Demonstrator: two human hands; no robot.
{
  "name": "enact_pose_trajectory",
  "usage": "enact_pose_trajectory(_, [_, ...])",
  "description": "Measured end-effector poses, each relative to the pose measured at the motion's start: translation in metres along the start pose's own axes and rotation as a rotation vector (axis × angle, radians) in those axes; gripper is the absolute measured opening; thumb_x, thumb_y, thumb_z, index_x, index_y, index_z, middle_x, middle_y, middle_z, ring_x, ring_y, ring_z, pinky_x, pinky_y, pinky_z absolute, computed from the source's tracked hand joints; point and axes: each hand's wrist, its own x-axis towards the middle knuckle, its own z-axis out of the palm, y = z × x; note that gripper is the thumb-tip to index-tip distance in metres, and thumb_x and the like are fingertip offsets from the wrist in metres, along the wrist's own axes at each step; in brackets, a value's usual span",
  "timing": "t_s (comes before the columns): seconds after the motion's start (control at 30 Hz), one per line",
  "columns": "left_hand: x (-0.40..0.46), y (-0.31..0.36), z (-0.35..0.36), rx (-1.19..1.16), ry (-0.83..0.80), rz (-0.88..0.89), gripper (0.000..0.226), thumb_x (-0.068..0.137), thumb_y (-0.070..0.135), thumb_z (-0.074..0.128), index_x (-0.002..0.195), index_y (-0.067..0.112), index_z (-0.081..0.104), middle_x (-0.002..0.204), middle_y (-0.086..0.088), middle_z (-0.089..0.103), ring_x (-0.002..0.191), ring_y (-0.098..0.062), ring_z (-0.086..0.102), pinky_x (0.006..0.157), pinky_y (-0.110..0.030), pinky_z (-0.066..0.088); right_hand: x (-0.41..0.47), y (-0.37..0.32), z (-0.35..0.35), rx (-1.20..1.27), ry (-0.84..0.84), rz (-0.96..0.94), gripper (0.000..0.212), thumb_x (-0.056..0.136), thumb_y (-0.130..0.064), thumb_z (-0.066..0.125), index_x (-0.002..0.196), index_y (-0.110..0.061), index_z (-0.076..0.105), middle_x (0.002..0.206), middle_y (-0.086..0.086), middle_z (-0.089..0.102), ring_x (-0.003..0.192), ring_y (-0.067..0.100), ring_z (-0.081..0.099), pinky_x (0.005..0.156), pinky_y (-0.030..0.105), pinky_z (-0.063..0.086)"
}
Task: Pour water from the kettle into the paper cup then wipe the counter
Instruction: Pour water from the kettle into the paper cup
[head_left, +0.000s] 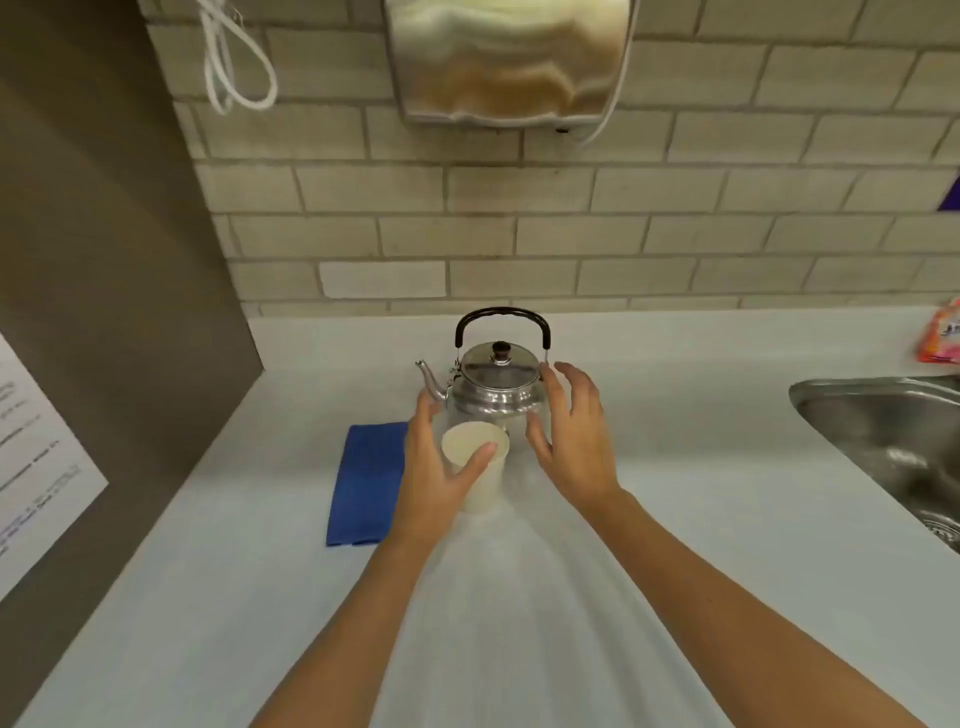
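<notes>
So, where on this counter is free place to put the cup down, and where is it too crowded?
Bare counter lies between the right hand and the sink, and also near the front edge, below the blue cloth. It is crowded in the middle: the left hand holds the paper cup just in front of the kettle, with the cloth close on the left.

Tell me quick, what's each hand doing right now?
Left hand: closed around the paper cup, holding it.
Right hand: open, empty, beside the kettle.
</notes>
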Motion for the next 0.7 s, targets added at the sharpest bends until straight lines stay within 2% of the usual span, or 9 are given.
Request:
enact_pose_trajectory(0.1, [-0.006, -0.012, 0.011, -0.125, -0.029, -0.078, 0.111, 0.056, 0.058, 0.072, 0.14, 0.041, 0.0, 0.137, 0.001, 0.039, 0.128, -0.016, 0.038, 0.107, -0.034, 0.033, 0.002, 0.008, 0.01, 0.024, -0.008, 0.028, 0.053, 0.088, -0.028, 0.046, 0.135, -0.005, 0.037, 0.132, 0.025, 0.044, 0.12, 0.04, 0.043, 0.099, 0.048, 0.043])
enact_pose_trajectory(0.2, [-0.009, -0.027, 0.02, -0.101, -0.022, -0.159, 0.121, 0.054, 0.049, 0.08, 0.141, 0.041, -0.003, 0.146, -0.001, 0.035, 0.131, -0.019, 0.037, 0.108, -0.041, 0.036, 0.015, 0.016, 0.021, 0.066, -0.021, 0.061, 0.059, 0.087, -0.02, 0.057, 0.138, -0.007, 0.031, 0.137, 0.025, 0.039, 0.125, 0.04, 0.038, 0.102, 0.051, 0.04])
enact_pose_trajectory(0.3, [-0.007, -0.038, 0.027, -0.105, -0.029, -0.181, 0.11, 0.065, 0.03, 0.082, 0.142, 0.039, 0.004, 0.144, 0.01, 0.032, 0.129, -0.013, 0.037, 0.103, -0.032, 0.037, 0.052, 0.022, 0.026, 0.062, -0.019, 0.062, 0.06, 0.089, -0.025, 0.055, 0.141, -0.01, 0.027, 0.142, 0.024, 0.033, 0.131, 0.039, 0.031, 0.107, 0.05, 0.032])
enact_pose_trajectory(0.4, [-0.006, -0.047, 0.031, -0.035, -0.027, -0.201, 0.084, 0.068, 0.028, 0.079, 0.136, 0.028, 0.028, 0.128, 0.007, 0.049, 0.119, -0.015, 0.048, 0.097, -0.03, 0.043, 0.101, 0.024, 0.032, -0.006, -0.058, 0.019, 0.056, 0.091, -0.035, 0.051, 0.14, -0.017, 0.031, 0.14, 0.021, 0.037, 0.127, 0.037, 0.036, 0.105, 0.05, 0.033])
enact_pose_trajectory(0.47, [-0.006, -0.051, 0.032, -0.016, -0.029, -0.214, 0.073, 0.068, 0.03, 0.079, 0.128, 0.026, 0.037, 0.119, 0.008, 0.053, 0.114, -0.015, 0.052, 0.091, -0.027, 0.045, 0.128, 0.025, 0.038, -0.055, -0.155, -0.027, 0.052, 0.092, -0.041, 0.048, 0.139, -0.024, 0.035, 0.135, 0.017, 0.044, 0.118, 0.035, 0.044, 0.099, 0.049, 0.038])
enact_pose_trajectory(0.6, [-0.006, -0.054, 0.033, 0.005, -0.014, -0.21, 0.072, 0.067, 0.03, 0.08, 0.126, 0.023, 0.039, 0.117, 0.008, 0.053, 0.11, -0.011, 0.052, 0.089, -0.022, 0.043, 0.16, 0.029, 0.049, -0.015, -0.399, -0.069, 0.041, 0.092, -0.046, 0.044, 0.132, -0.037, 0.044, 0.11, 0.012, 0.057, 0.103, 0.03, 0.054, 0.083, 0.041, 0.046])
enact_pose_trajectory(0.7, [-0.006, -0.055, 0.033, 0.014, -0.004, -0.22, 0.07, 0.067, 0.031, 0.08, 0.123, 0.029, 0.038, 0.115, 0.012, 0.051, 0.107, -0.007, 0.05, 0.084, -0.011, 0.041, 0.17, 0.034, 0.053, 0.012, -0.365, -0.155, 0.034, 0.09, -0.046, 0.047, 0.122, -0.036, 0.055, 0.099, 0.009, 0.067, 0.094, 0.028, 0.06, 0.078, 0.038, 0.05])
